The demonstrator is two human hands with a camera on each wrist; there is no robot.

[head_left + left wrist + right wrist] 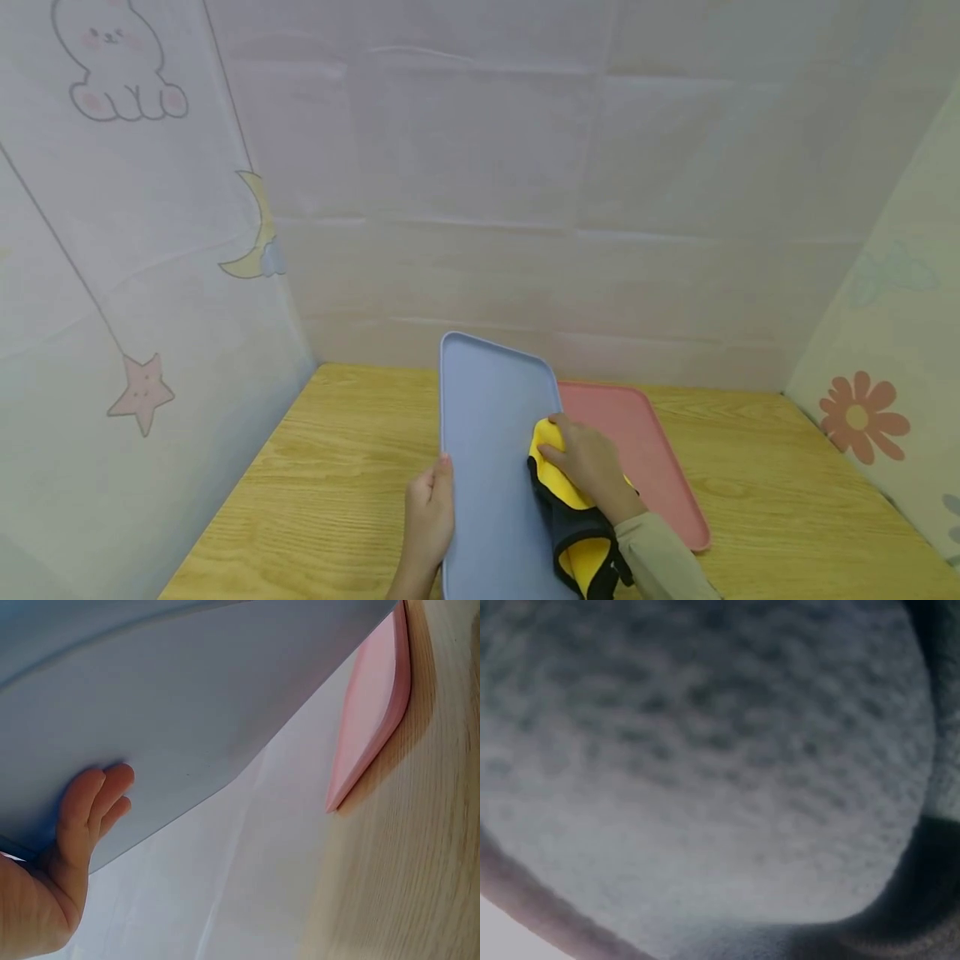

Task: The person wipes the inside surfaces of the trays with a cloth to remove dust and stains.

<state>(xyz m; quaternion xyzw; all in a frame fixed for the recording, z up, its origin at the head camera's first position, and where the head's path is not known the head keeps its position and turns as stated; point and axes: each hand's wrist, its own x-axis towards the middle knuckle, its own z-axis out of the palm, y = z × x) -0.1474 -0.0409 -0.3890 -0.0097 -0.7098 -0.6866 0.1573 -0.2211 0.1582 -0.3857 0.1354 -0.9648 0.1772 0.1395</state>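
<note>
A light blue rectangular tray (483, 425) is held up and tilted above the table, its long left edge gripped by my left hand (430, 512). In the left wrist view, that hand's fingers (79, 802) lie against the tray's underside (172, 697). Against the right part of the tray's face, my right hand (588, 462) holds a yellow and dark grey cloth (555, 479) with black trim. The cloth's lower end hangs in a loose fold. Fuzzy grey fabric (705, 787) fills the right wrist view and hides the right hand's fingers there.
A pink tray (626, 425) lies on the wooden table (345, 467), partly behind the blue tray and my right arm. Pale fabric walls with cartoon prints, including a star (142, 392) and a red flower (862, 418), enclose the table's back and sides.
</note>
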